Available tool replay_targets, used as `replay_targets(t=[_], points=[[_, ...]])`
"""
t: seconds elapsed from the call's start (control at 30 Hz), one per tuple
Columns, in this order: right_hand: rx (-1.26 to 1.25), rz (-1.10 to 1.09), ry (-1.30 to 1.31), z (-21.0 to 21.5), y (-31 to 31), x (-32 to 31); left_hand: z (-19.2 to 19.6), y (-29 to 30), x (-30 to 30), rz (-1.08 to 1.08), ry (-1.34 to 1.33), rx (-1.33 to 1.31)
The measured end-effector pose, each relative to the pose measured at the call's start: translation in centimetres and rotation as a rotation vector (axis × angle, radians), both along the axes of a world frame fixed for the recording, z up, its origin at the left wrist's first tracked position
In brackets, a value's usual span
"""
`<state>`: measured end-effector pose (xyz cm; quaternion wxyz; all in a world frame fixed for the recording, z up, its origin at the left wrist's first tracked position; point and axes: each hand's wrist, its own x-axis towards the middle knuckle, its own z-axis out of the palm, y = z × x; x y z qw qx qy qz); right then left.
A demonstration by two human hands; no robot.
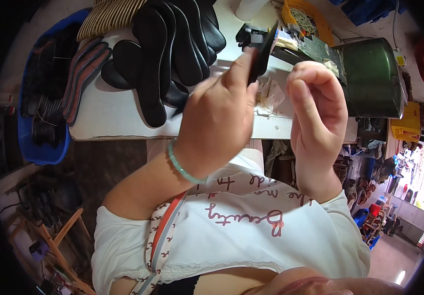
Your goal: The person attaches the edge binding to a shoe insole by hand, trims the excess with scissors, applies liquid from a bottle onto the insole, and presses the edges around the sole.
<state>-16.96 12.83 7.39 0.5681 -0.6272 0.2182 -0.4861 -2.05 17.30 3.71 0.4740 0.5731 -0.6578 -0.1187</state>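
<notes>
Left hand (219, 115) raised over the white worktable (113, 115), thumb and fingers closed on a thin black insole piece (263, 51), held upright.
Right hand (318, 118) loosely curled beside it, apparently empty. Judgement: steady the piece's edge with both hands. Black insole pile (172, 44) beyond; green cylinder (374, 76), yellow basket (308, 19) right.

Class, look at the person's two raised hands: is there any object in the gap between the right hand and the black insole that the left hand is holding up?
Nothing visible does. The left hand holds the black insole upright above the white table. The right hand is raised beside it, fingers curled, with only open space between them; crumpled paper lies on the table beneath that gap.
</notes>
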Motion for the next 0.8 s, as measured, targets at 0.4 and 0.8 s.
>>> replay_targets(t=[0.4, 0.8], points=[[-1.004, 0.217, 0.805, 6.9, -3.0, -2.4, 3.8, 0.9, 3.1, -0.719, 0.4, 0.436], [-0.898, 0.368, 0.908, 6.4, -1.3, -2.1, 3.7, 1.5, 3.6, -0.858, 0.36, 0.438]])
